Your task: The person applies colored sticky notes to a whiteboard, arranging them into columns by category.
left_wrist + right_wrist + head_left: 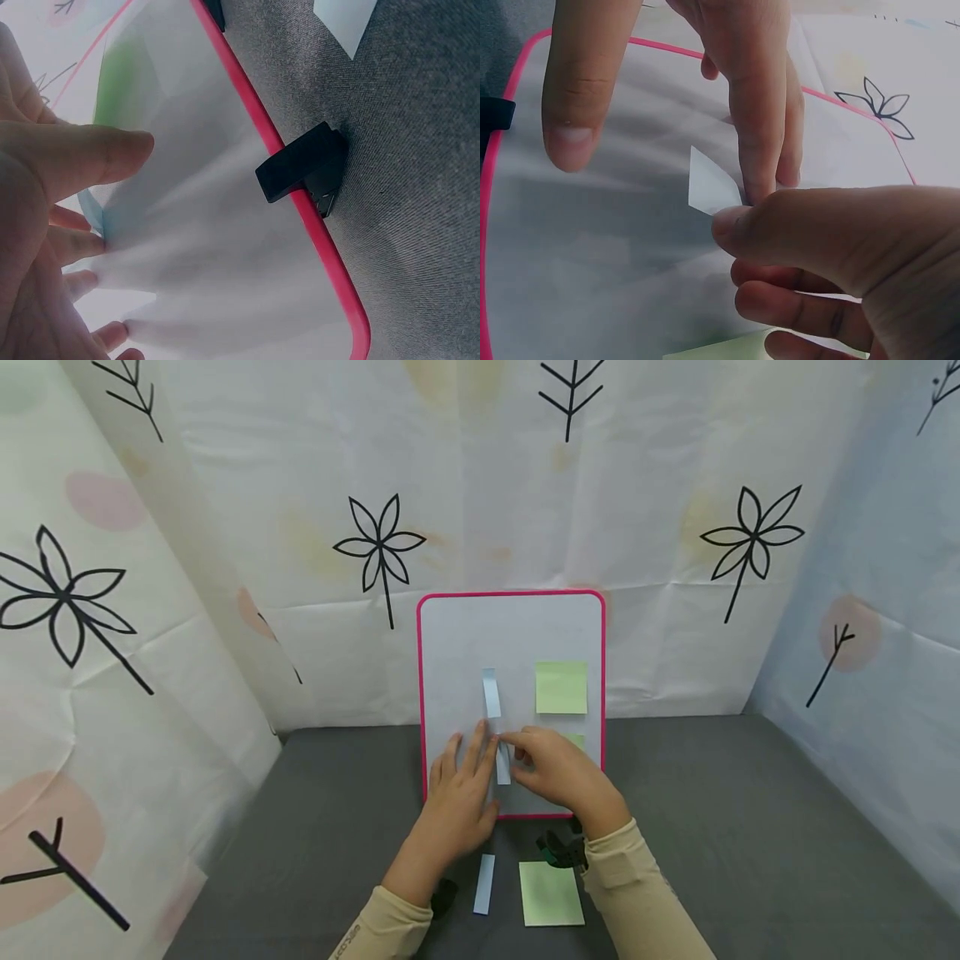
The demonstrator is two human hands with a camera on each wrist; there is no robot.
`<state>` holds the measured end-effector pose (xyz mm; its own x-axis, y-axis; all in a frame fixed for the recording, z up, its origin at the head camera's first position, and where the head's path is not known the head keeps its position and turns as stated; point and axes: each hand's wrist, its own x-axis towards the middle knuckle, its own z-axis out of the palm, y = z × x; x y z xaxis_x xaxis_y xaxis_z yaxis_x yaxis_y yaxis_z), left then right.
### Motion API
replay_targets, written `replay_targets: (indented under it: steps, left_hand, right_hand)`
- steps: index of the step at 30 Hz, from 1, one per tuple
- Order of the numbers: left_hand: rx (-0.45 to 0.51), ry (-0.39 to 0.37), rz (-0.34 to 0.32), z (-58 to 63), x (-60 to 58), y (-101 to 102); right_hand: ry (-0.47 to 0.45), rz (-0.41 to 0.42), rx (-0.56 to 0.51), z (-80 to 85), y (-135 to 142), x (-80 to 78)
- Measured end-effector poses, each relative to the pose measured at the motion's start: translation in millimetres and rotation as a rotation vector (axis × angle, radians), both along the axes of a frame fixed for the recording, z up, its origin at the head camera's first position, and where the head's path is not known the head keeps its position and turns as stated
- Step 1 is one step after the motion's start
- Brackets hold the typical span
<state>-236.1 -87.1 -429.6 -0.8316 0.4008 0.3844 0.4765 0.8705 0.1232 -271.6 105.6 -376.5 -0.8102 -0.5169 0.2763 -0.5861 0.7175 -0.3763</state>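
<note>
A whiteboard with a pink-red rim stands upright against the back wall. My left hand rests on its lower half with fingers spread and fairly straight, the fingertips beside a pale blue paper strip. The index finger of my right hand presses at the top of that strip, with the thumb close to its edge. In the right wrist view the thumb overlaps the strip. Another blue strip is stuck just above. A green sticky note is on the board's right side; a second one is mostly hidden behind my right hand.
On the dark grey table in front of the board lie a loose blue strip and a green sticky note. Black clips grip the board's lower edge. Patterned cloth walls enclose the table at the back and sides.
</note>
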Motion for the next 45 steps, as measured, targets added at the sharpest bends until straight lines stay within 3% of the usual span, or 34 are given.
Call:
replay_targets:
  steps: [11, 35, 45]
  left_hand:
    - [0.007, -0.008, 0.001, -0.7, 0.1, 0.0]
    - [0.004, -0.006, -0.007, 2.2, -0.3, -2.9]
    - [-0.006, -0.018, -0.002, 4.2, 0.0, -2.7]
  right_hand:
    - [0.027, -0.017, 0.031, -1.5, -1.6, 1.2]
    - [-0.07, -0.034, 0.082, 2.9, -0.2, 6.2]
    - [-0.054, -0.028, 0.074, 4.1, 6.6, 5.8]
